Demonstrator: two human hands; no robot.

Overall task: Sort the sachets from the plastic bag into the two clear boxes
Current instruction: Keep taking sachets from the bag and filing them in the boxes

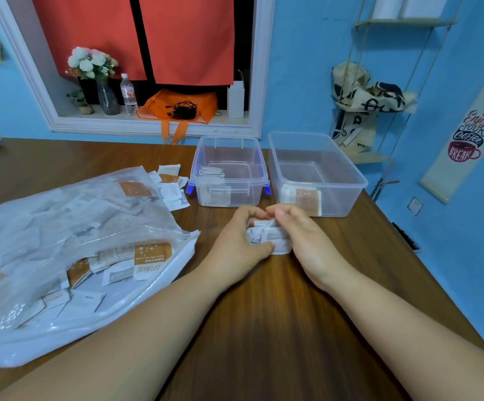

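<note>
Head view: I'm seeing my left hand (239, 237) and right hand (301, 235) curling together around a small stack of white sachets (269, 235) on the table (264, 328). The two clear boxes (229, 172) (316, 172) are sitting just beyond them; the plastic bag (61, 241) is lying left.

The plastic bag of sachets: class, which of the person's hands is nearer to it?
Left. The left hand is just to the right of the plastic bag, near its open mouth; the right hand lies farther right, beyond the white sachets both hands hold.
</note>
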